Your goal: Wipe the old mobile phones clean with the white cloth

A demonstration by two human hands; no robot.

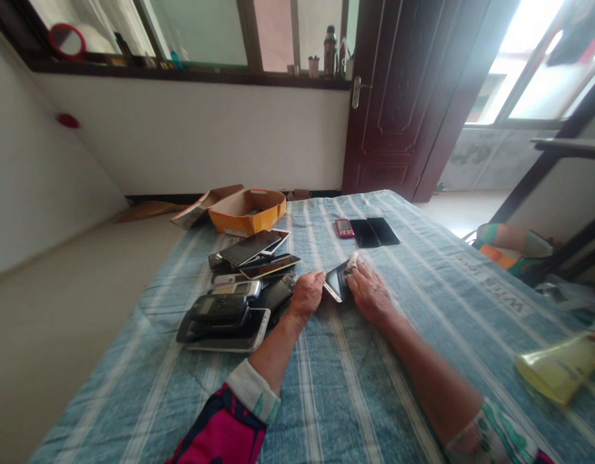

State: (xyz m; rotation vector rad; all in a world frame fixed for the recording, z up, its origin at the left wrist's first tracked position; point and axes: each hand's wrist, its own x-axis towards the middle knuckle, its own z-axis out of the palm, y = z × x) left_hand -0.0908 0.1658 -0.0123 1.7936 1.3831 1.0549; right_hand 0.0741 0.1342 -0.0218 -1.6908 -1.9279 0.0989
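Note:
A dark smartphone (336,281) is tilted up off the blue striped cloth (423,303), held between both hands. My left hand (305,295) pinches its left edge with closed fingers. My right hand (369,291) presses a small white cloth (354,260) against the phone's face, fingers curled over it. Just left of my left hand lies a pile of several phones (243,290), old keypad handsets and smartphones stacked on each other.
A small red phone (344,227) and two black smartphones (374,232) lie in a row farther back. An orange cardboard box (249,211) stands at the far left edge. A yellow-green plastic bottle (558,367) lies at the right. A dark door (403,96) stands behind.

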